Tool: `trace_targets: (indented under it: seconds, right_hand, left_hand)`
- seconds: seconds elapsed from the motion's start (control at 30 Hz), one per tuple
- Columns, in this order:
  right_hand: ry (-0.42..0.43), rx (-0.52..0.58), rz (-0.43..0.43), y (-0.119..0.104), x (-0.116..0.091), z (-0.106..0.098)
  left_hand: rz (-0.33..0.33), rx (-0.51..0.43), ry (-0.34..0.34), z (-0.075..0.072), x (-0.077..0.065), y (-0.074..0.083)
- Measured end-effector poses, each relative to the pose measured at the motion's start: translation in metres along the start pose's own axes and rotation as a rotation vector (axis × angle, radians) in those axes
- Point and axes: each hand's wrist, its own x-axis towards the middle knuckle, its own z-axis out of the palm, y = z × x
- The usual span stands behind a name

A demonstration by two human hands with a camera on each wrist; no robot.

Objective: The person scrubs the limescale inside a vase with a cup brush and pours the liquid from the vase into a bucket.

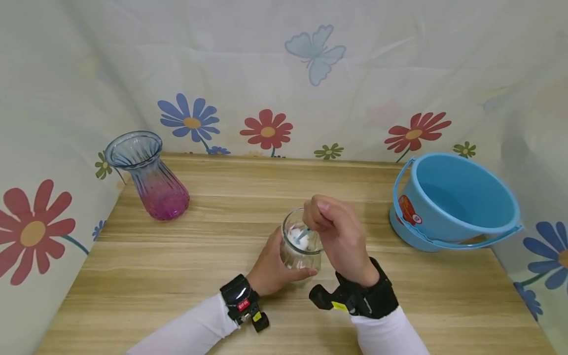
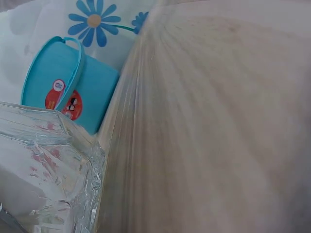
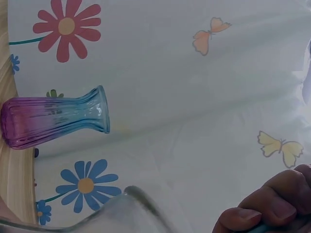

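Observation:
A clear glass jar (image 1: 293, 260) stands at the middle of the table, its mouth tipped slightly toward the camera. My left hand (image 1: 271, 268) grips its side, fingers behind and thumb across the front. Above the rim, my right hand (image 1: 339, 234) has its fingers curled around the light blue handle of a cup brush (image 1: 304, 234). The brush's white head is down inside the jar. In the left wrist view the jar (image 2: 53, 165) fills the lower left. Only a bit of teal handle shows under the right fingers (image 3: 277, 208) in the right wrist view.
A ribbed glass vase (image 1: 161, 185), blue above and pink below, stands at the back left. On the right is a light blue bucket (image 1: 443, 217) with its handle hanging down in front. A flower-printed cloth (image 1: 248, 64) walls the wooden table (image 1: 199, 251) at the back and sides.

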Motion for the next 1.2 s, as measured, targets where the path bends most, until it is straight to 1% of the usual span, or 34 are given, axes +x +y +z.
trace_targets:
  seconds: [0.17, 0.3, 0.37, 0.53, 0.63, 0.87, 0.97, 1.13, 1.2]
  right_hand:
    - [-0.013, -0.047, 0.08, 0.01, 0.003, 0.0]
    - [-0.062, -0.1, 0.133, 0.014, 0.003, 0.0]
    - [-0.074, -0.142, 0.161, 0.014, 0.003, 0.0]
    - [-0.087, -0.288, 0.223, 0.014, 0.004, 0.001]
    - [-0.091, -0.33, 0.239, 0.013, 0.004, 0.001]
    - [-0.065, -0.344, 0.281, 0.011, 0.005, -0.002]
    - [-0.062, -0.324, 0.282, 0.011, 0.006, -0.004]
    - [-0.103, -0.208, 0.29, 0.012, 0.006, -0.004]
    - [-0.102, -0.147, 0.3, 0.012, 0.006, -0.003]
  left_hand:
    - [0.005, 0.013, 0.005, 0.001, 0.0, 0.001]
    - [0.022, 0.0, 0.006, 0.001, 0.001, 0.0]
    - [0.026, -0.008, 0.007, 0.001, 0.001, -0.001]
    - [0.029, -0.03, 0.002, 0.0, 0.001, -0.001]
    - [0.025, -0.036, -0.002, 0.001, 0.001, 0.0]
    - [-0.002, -0.021, -0.006, 0.002, 0.002, 0.0]
    - [-0.001, -0.003, -0.002, 0.003, 0.002, -0.001]
    - [0.009, -0.003, -0.004, 0.001, 0.002, -0.002]
    - [0.008, -0.012, -0.009, 0.001, 0.002, -0.002]
